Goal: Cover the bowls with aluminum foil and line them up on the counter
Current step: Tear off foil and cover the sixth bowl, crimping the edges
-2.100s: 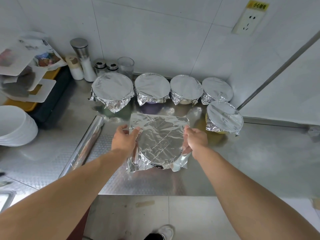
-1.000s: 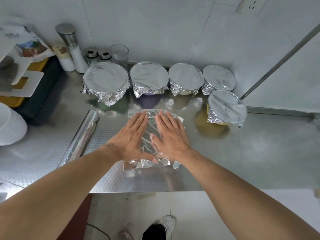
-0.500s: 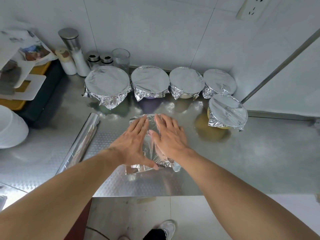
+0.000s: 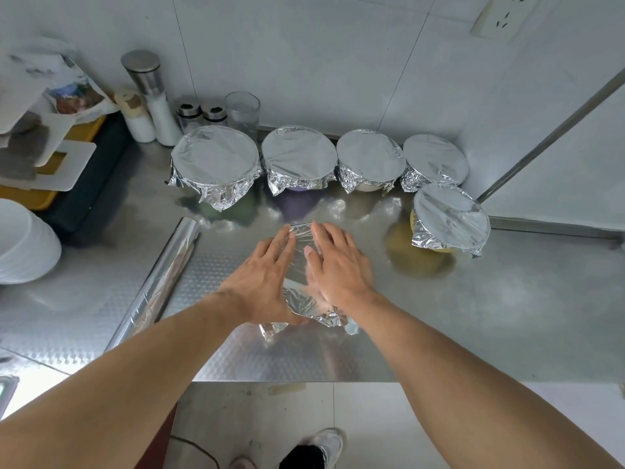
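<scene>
At centre frame the left hand (image 4: 262,278) and right hand (image 4: 334,265) lie flat, side by side, on the foil sheet (image 4: 301,299) over a bowl on the counter (image 4: 507,316). Behind them, 4 foil-covered bowls (image 4: 299,157) stand in a row along the wall; 1 more (image 4: 451,216) sits right of the hands, before the row's right end. The foil roll (image 4: 162,282) lies left of the hands. Shakers (image 4: 152,96) stand behind the row's left end. Stacked plates (image 4: 23,245) sit at the left edge.
</scene>
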A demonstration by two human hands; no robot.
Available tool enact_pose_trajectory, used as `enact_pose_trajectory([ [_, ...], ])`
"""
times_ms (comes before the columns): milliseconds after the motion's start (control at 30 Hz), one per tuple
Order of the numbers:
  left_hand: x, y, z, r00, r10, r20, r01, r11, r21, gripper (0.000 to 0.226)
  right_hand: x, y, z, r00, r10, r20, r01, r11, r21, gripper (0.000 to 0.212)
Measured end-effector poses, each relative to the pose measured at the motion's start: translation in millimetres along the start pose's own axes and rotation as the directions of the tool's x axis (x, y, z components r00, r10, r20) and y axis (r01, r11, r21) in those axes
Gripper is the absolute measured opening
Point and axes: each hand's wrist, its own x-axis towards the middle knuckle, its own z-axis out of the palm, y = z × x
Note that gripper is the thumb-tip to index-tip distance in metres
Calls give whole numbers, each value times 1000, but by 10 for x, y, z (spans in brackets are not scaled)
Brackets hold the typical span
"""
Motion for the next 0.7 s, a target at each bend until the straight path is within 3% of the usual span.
enact_pose_trajectory([
  [267,-7,8,18,1000,-14,-7,13,1000,-16,159,33,-24,-31,998,8,67,-4,998,-58,51],
  [533,-48,48,31,1000,-17,-18,16,998,-60,156,19,58,47,993,107,-54,-100,988,114,48],
  [700,-55,81,-17,999,-44,13,45,996,-80,161,67,96,20,991,134,2,-130,964,232,47],
])
